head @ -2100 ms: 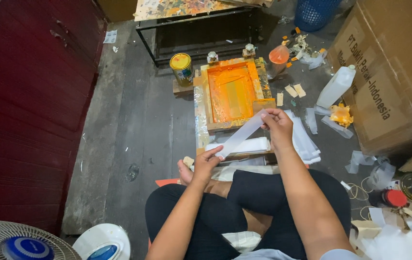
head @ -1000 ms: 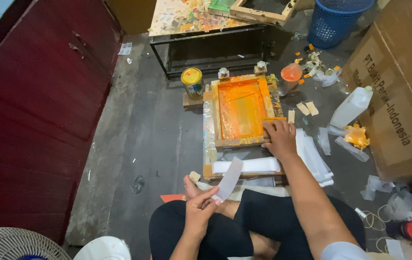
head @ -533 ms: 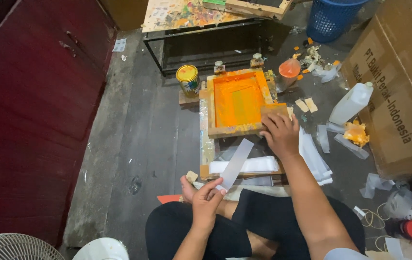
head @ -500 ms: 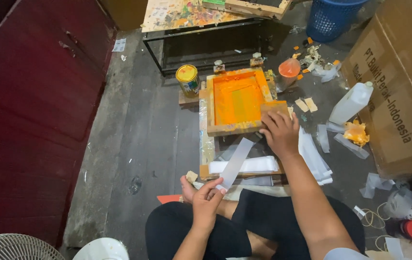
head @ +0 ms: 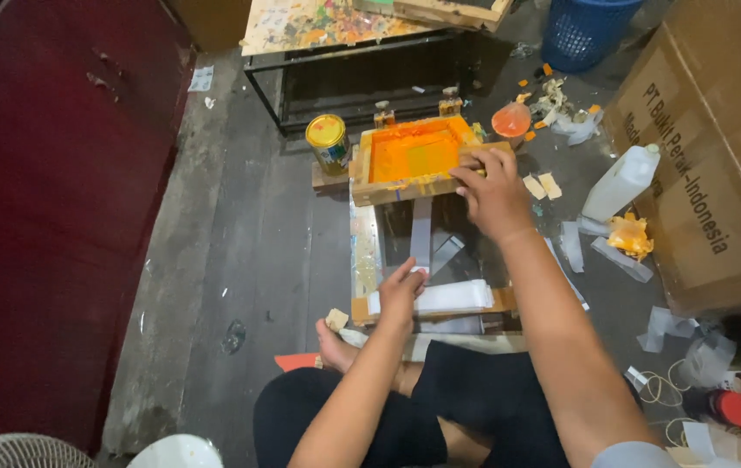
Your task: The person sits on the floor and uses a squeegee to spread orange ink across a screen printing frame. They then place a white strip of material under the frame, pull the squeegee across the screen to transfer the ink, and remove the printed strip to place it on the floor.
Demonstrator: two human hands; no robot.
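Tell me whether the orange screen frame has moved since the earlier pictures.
Yes. The orange screen frame has tilted up at its near edge, lifted by the right hand, exposing the board beneath; its far edge stays beside the yellow paint can.

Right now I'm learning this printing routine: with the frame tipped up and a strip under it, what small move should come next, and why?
Probably lower the orange-inked screen frame. The right hand holds its near edge raised, and the left hand has the white strip lying straight on the board beneath it.
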